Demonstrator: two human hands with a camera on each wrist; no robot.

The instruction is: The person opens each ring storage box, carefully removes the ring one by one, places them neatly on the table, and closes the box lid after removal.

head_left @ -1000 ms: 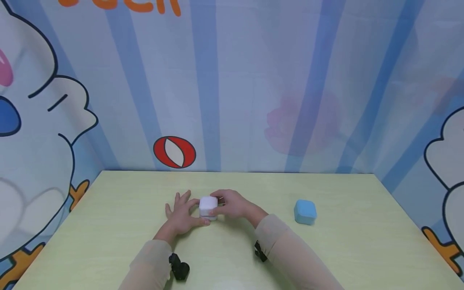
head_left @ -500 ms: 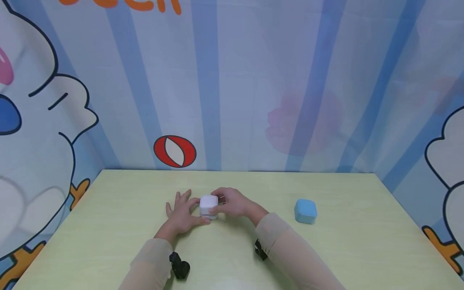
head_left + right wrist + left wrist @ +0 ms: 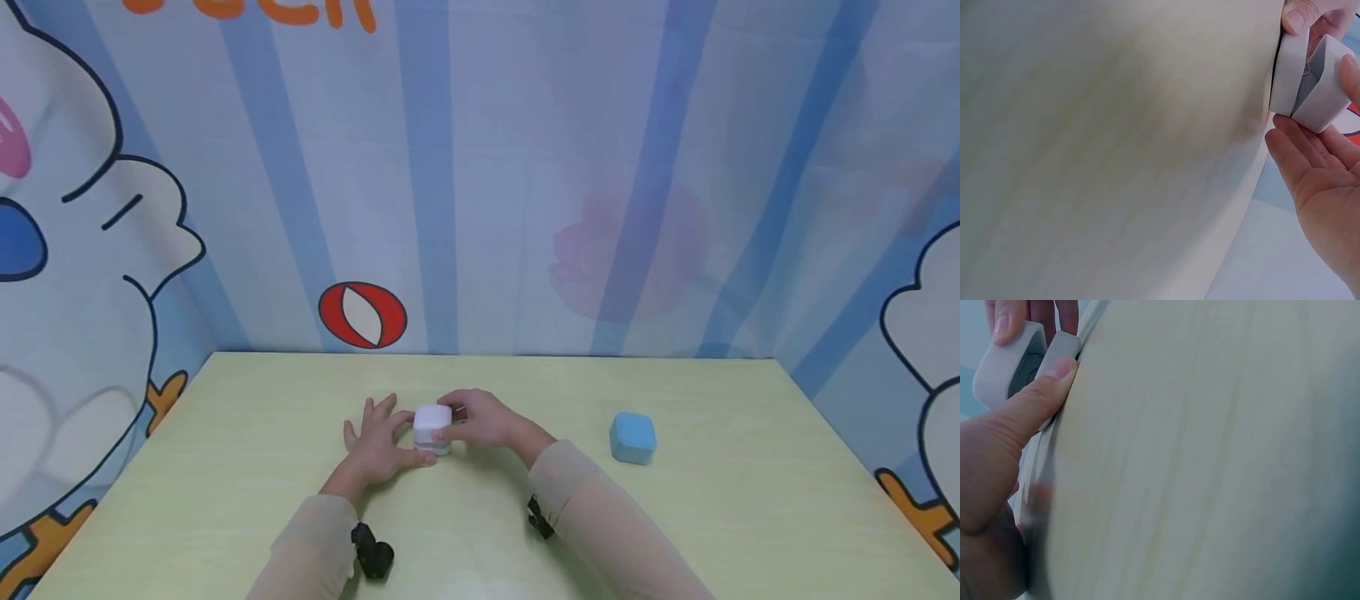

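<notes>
A small white ring box [image 3: 432, 417] with rounded corners sits on the table between both hands. My left hand [image 3: 375, 452] pinches its base [image 3: 1287, 78] between thumb and forefinger, the other fingers spread. From the other side my right hand [image 3: 486, 422] holds the lid [image 3: 1004, 372], its thumb on the front. Both wrist views show the lid tilted up from the base on one side, with a grey lining in the gap. A small ring-like shape [image 3: 1307, 69] shows inside, not clearly enough to name.
A light blue box [image 3: 632, 437] of similar shape, closed, stands on the pale wooden table [image 3: 712, 517] to the right. Behind the table's far edge rises a striped blue cartoon backdrop [image 3: 495, 183]. Black wrist devices [image 3: 372, 552] hang at both sleeves.
</notes>
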